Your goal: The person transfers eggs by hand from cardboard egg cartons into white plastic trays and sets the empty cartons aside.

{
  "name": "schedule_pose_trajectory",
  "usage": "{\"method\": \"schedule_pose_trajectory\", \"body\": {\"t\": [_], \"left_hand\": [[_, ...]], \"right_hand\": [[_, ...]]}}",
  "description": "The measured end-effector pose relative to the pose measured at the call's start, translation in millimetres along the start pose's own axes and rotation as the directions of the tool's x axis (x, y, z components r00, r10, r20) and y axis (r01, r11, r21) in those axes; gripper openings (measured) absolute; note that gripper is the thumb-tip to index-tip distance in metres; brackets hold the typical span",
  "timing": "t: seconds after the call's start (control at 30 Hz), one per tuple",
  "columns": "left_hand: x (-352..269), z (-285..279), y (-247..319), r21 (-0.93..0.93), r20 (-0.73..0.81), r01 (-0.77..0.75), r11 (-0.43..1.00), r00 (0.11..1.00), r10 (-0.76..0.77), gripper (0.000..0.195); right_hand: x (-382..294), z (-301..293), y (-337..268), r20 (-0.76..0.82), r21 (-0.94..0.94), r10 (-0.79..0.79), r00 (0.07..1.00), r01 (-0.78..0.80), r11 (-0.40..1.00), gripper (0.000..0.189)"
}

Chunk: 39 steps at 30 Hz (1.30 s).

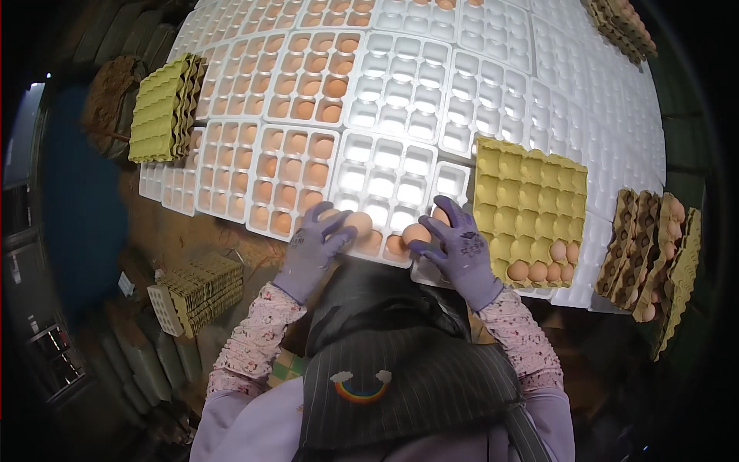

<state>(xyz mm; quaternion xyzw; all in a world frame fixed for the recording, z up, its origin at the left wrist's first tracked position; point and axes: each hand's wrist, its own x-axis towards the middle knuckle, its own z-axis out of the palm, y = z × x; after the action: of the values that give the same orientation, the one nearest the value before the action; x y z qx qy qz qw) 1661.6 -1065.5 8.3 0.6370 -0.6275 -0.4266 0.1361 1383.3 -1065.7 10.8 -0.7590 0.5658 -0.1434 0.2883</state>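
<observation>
My left hand (312, 251), in a purple glove, grips a brown egg (359, 224) between fingers and thumb; another egg shows partly under its fingers. My right hand (462, 251), gloved alike, pinches an egg (416, 234), with a further egg partly hidden behind its fingers. Between the hands lies a white foam egg tray (342, 173), with eggs in its nearest row and bare pockets farther up. To its left, a foam tray (252, 190) is full of eggs. Right of my right hand, a yellow pulp egg tray (531, 151) holds several eggs in its near right corner.
More foam trays (398, 86) cover the surface. A stack of yellow pulp trays (156, 115) stands at the left edge, tilted pulp trays with eggs (635, 254) at the right, others at the far right corner (620, 29). Bundled trays (202, 289) sit low at left.
</observation>
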Motion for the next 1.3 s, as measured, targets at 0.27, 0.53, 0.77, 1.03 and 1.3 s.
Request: {"method": "schedule_pose_trajectory", "body": {"t": [0.27, 0.53, 0.77, 1.03, 1.3], "left_hand": [[71, -23, -13, 0.424, 0.149, -0.337, 0.840, 0.941, 0.303, 0.043], [108, 31, 19, -0.106, 0.017, -0.390, 0.915, 0.919, 0.394, 0.051], [100, 72, 31, 0.262, -0.092, -0.606, 0.751, 0.759, 0.645, 0.049], [30, 203, 163, 0.159, 0.256, -0.821, 0.548, 0.571, 0.780, 0.048], [20, 209, 182, 0.188, 0.305, -0.728, 0.660, 0.682, 0.665, 0.044]], "right_hand": [[50, 74, -44, 0.000, -0.119, -0.099, 0.995, 0.098, 0.988, 0.036], [79, 92, 0, -0.450, 0.274, 0.108, 0.887, 0.022, 0.962, 0.046], [-31, 12, 7, -0.513, 0.294, 0.149, 0.845, 0.010, 0.956, 0.045], [-157, -121, 205, -0.295, -0.122, 0.209, 0.932, -0.253, 0.960, 0.034], [-145, -164, 216, 0.067, 0.989, 0.437, 0.897, -0.117, 0.089, 0.025]]}}
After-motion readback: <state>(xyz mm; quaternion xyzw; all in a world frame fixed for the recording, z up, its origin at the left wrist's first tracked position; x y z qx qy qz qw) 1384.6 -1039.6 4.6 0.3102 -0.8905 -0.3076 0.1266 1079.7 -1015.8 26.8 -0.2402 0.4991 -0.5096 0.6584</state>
